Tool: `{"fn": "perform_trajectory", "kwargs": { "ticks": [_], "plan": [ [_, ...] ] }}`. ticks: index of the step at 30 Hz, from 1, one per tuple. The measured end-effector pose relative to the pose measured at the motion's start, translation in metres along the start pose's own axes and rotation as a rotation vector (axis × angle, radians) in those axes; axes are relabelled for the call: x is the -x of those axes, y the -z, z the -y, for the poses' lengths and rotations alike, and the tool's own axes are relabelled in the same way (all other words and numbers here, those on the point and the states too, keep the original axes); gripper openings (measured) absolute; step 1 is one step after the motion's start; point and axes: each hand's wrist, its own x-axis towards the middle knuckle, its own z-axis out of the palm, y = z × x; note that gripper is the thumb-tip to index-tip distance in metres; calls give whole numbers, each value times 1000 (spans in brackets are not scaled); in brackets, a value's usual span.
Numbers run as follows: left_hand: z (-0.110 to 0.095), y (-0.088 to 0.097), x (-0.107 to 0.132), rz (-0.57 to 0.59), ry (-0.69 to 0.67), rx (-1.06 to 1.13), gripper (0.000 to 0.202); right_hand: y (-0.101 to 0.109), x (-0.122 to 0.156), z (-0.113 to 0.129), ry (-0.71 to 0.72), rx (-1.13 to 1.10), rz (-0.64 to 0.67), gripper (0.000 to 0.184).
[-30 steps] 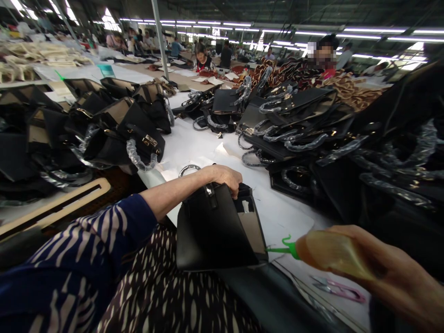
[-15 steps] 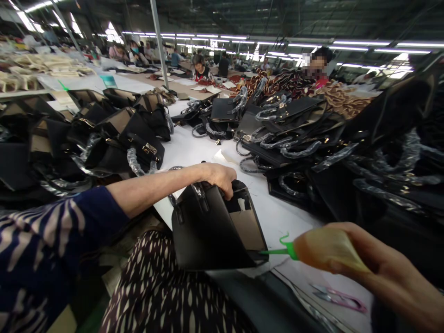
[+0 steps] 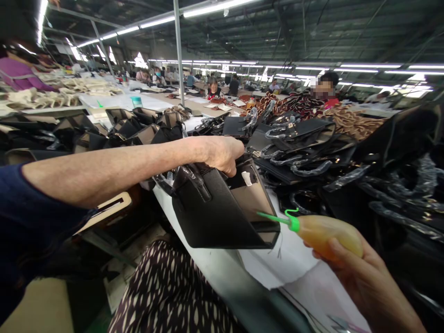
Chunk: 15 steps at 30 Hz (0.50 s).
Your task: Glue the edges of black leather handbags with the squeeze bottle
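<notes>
A black handbag (image 3: 211, 217) is tilted on its side over the table edge, its beige-lined opening facing right. My left hand (image 3: 225, 155) is closed on the bag's upper rim; part of its fingers is hidden behind the edge. Plastic-wrapped handles (image 3: 196, 180) hang against the bag's outer face. In my right hand (image 3: 357, 263) is a soft squeeze bottle (image 3: 328, 236) of amber liquid, with a green cap and a long thin nozzle. The nozzle tip points left, in front of the bag's opening; whether it touches the lining I cannot tell.
Black handbags (image 3: 298, 143) with wrapped handles are piled on the right, and more bags (image 3: 128, 129) stand on the left. Thread snips (image 3: 342, 323) lie at the bottom right on white paper (image 3: 277, 268). A person (image 3: 326, 90) is behind brown pieces farther back.
The view has tilted up and shifted. My left hand has lifted the bag somewhat off the table. The bottle's nozzle has moved from the bag's lower corner up toward the opening.
</notes>
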Motion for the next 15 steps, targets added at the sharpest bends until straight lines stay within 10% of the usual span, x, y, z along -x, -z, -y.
{"fn": "perform_trajectory", "kwargs": {
  "ticks": [15],
  "plan": [
    [19,29,21,-27,76,-67,26,-27,-6,-3,-125,-319,-34,56]
  ]
}}
